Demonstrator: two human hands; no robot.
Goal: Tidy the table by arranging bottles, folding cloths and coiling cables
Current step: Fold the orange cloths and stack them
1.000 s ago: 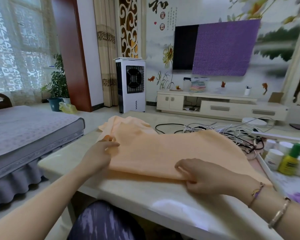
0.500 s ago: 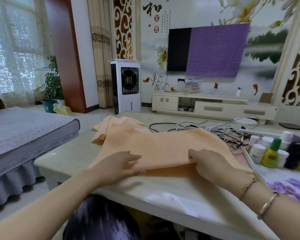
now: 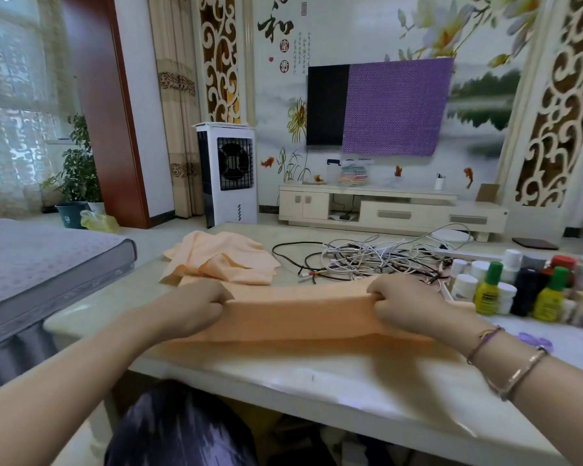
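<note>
A peach cloth (image 3: pixel 300 314) lies folded into a long band across the near middle of the pale table (image 3: pixel 317 375). My left hand (image 3: pixel 192 304) grips its left end and my right hand (image 3: pixel 407 304) grips its right end, both with fingers curled over the raised far edge. A second peach cloth (image 3: pixel 222 257) lies crumpled behind, at the far left. A tangle of white and black cables (image 3: pixel 367 257) sits at the far middle. Several bottles (image 3: pixel 518 284), white, black and yellow with green caps, stand at the right.
A grey mattress (image 3: pixel 48 264) lies to the left of the table. Beyond the table stand a white air cooler (image 3: pixel 228 178) and a low TV cabinet (image 3: pixel 384 210). My knee in dark patterned fabric (image 3: pixel 179 428) is under the near edge.
The cloth was spread wide with my hands resting flat on it. Now it is folded into a narrower band and both hands grip its ends, lifting the far edge. The second cloth shows behind.
</note>
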